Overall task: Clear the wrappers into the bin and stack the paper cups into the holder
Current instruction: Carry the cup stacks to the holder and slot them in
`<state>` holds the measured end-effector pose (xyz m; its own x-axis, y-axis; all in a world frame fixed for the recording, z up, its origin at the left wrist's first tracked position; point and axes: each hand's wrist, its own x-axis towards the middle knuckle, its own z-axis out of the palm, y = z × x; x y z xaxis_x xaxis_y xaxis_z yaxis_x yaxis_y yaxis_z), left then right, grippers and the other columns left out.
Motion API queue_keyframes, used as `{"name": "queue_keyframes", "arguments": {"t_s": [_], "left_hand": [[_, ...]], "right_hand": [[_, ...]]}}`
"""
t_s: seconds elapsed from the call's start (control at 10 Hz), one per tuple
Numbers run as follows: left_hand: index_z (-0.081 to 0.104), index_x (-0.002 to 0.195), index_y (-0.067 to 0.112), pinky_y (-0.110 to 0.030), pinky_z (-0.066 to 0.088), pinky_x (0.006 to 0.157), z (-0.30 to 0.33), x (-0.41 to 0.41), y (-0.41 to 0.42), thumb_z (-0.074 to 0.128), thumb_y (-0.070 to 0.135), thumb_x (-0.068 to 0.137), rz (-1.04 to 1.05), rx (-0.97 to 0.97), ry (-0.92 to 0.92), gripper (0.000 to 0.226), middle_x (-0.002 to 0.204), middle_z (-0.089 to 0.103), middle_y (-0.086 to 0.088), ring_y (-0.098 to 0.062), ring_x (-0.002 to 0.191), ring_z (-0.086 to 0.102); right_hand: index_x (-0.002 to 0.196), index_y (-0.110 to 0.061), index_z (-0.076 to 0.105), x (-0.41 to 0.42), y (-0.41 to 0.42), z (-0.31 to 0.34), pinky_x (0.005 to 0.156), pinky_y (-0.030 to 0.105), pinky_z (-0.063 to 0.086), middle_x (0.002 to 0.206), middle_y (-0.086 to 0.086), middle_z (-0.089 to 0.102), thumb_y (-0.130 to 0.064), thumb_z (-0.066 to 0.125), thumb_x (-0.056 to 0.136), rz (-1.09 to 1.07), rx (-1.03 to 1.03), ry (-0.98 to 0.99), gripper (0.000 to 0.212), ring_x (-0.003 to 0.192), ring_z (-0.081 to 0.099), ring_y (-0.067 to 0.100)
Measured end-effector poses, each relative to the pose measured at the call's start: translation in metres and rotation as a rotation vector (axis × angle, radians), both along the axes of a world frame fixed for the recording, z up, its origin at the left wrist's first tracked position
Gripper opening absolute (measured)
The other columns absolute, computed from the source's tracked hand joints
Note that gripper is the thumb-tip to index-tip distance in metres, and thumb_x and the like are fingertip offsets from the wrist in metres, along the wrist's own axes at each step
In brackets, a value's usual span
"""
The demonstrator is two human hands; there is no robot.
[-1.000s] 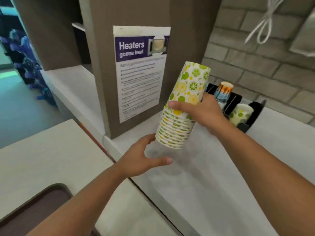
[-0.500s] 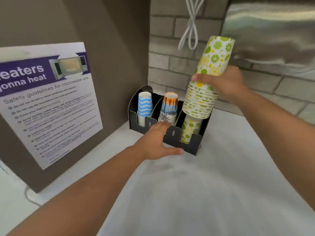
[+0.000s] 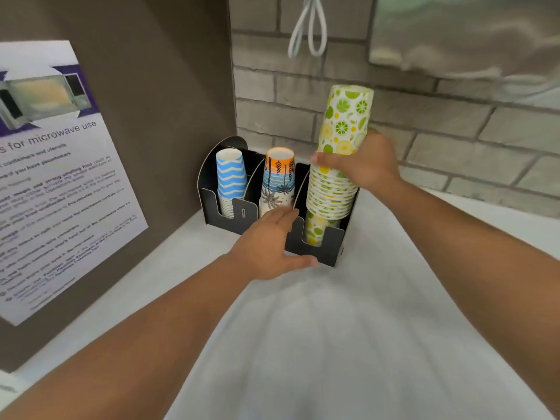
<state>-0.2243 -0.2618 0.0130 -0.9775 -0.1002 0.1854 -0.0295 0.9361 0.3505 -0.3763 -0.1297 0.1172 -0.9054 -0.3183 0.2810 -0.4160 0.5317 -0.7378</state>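
While the left hand (image 3: 268, 242) rests flat, steadying the holder (image 3: 318, 251), the right hand (image 3: 362, 165) grips the cup stack (image 3: 339, 165) at one o'clock, not yet seated.

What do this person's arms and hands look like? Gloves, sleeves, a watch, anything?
Nothing worn that shows. Both forearms are bare right to the frame's edge, with no sleeves or cuffs in view. The left hand and right hand have no gloves, and no rings, watch or wristband are visible. The fingernails look short and unpainted.

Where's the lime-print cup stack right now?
In the head view, the lime-print cup stack is right of centre, gripped by the right hand above the holder's rightmost slot, beside the palm-print cups.
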Motion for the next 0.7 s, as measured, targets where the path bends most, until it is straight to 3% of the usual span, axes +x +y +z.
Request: {"name": "queue_keyframes", "arguments": {"t_s": [0.1, 0.2, 0.4, 0.5, 0.7], "left_hand": [[0.021, 0.155, 0.015, -0.026, 0.016, 0.117, 0.001, 0.0, 0.0, 0.063, 0.069, 0.077, 0.002, 0.007, -0.009, 0.104, 0.161, 0.022, -0.003, -0.017, 0.149, 0.016], [0.02, 0.155, 0.014, -0.028, 0.015, 0.117, 0.0, -0.001, 0.0, 0.064, 0.068, 0.078, 0.003, 0.017, -0.015, 0.104, 0.162, 0.02, -0.004, -0.018, 0.149, 0.014], [0.016, 0.156, 0.014, -0.027, 0.012, 0.118, -0.002, -0.002, 0.002, 0.064, 0.066, 0.079, 0.014, 0.034, -0.037, 0.105, 0.164, 0.014, -0.003, -0.016, 0.15, 0.009], [0.015, 0.156, 0.015, -0.028, 0.012, 0.119, 0.0, 0.0, 0.003, 0.065, 0.065, 0.079, 0.019, 0.031, -0.052, 0.105, 0.164, 0.013, -0.003, -0.016, 0.151, 0.008], [0.013, 0.156, 0.012, -0.031, 0.015, 0.12, 0.013, 0.005, 0.005, 0.064, 0.062, 0.082, 0.006, 0.012, -0.105, 0.103, 0.164, 0.012, -0.005, -0.018, 0.151, 0.01]], "right_hand": [[0.11, -0.017, 0.064, 0.005, 0.001, -0.019, 0.076, 0.034, 0.058, 0.106, -0.001, 0.071, -0.081, 0.074, 0.031, -0.024, 0.026, 0.002, 0.102, 0.093, 0.068, 0.015], [0.117, -0.011, 0.054, 0.01, -0.001, -0.03, 0.081, 0.039, 0.057, 0.114, 0.005, 0.065, -0.071, 0.084, 0.036, -0.035, 0.043, 0.029, 0.105, 0.104, 0.063, 0.021], [0.143, -0.007, 0.028, 0.014, -0.003, -0.033, 0.102, 0.049, 0.045, 0.142, 0.011, 0.043, -0.068, 0.087, 0.031, -0.035, 0.037, 0.019, 0.141, 0.133, 0.042, 0.027], [0.151, -0.006, 0.015, 0.015, 0.0, -0.035, 0.11, 0.048, 0.039, 0.152, 0.012, 0.033, -0.062, 0.09, 0.036, -0.022, 0.044, 0.012, 0.148, 0.141, 0.033, 0.027], [0.144, -0.007, 0.029, 0.024, 0.005, -0.039, 0.103, 0.048, 0.045, 0.143, 0.011, 0.044, -0.063, 0.089, 0.036, -0.015, 0.069, 0.057, 0.136, 0.134, 0.04, 0.027]]}}
